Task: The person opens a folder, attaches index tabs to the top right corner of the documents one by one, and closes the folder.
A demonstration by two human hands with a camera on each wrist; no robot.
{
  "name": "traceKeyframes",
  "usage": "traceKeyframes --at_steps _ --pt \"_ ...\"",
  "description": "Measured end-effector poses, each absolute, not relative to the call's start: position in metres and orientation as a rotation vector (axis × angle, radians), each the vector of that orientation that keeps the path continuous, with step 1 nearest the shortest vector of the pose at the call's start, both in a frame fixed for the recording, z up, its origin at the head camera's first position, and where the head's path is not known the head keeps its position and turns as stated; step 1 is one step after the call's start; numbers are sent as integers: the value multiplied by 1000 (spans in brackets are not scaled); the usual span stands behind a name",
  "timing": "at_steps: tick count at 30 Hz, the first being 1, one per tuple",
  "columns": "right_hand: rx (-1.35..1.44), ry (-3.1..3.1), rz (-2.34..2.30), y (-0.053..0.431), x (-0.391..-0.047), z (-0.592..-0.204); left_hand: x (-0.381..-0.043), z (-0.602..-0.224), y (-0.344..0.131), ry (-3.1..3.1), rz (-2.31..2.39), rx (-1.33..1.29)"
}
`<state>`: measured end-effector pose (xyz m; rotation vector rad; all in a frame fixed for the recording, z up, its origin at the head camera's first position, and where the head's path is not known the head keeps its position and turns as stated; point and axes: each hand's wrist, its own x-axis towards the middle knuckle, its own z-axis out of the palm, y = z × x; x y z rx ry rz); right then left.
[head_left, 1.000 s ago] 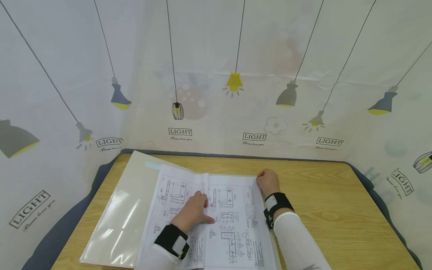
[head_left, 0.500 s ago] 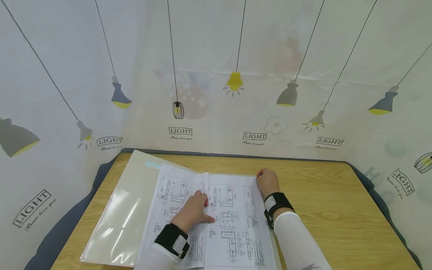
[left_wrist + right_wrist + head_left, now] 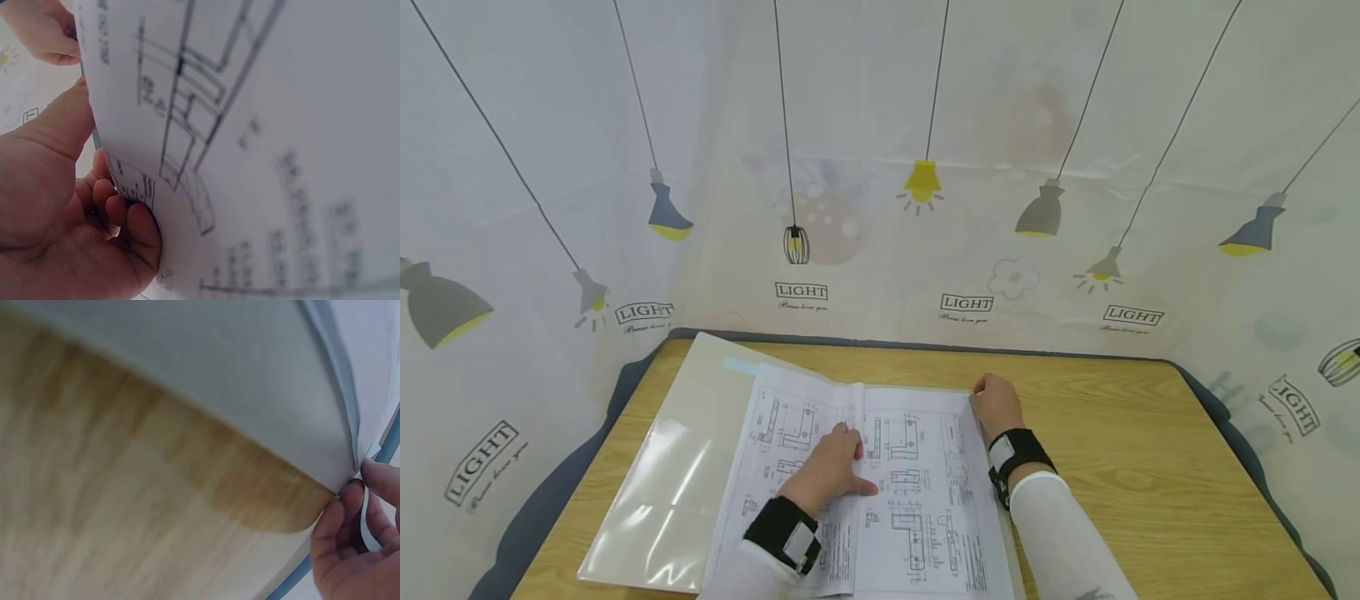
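An open booklet of white paper sheets with black technical drawings [image 3: 940, 467] lies on the light-brown wood-grain table [image 3: 1150, 467]. The left hand [image 3: 826, 471] rests at the middle fold of the booklet, its fingers loosely bent and the thumb spread away; I see nothing gripped in it. The right hand [image 3: 997, 407] is nearly closed and pinches the far right corner of the booklet; how many sheets, I cannot tell. A cream glossy plastic cover [image 3: 662, 467], with a pale blue strip [image 3: 741, 367], extends from the booklet's left side.
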<state>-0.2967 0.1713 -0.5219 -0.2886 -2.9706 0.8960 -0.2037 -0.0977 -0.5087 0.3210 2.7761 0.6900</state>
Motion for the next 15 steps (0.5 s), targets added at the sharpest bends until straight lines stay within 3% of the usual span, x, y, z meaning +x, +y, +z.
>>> traceKeyframes --at_steps 15 --pt "-318 -2983 687 178 -292 -521 -204 -510 -99 2770 694 312"
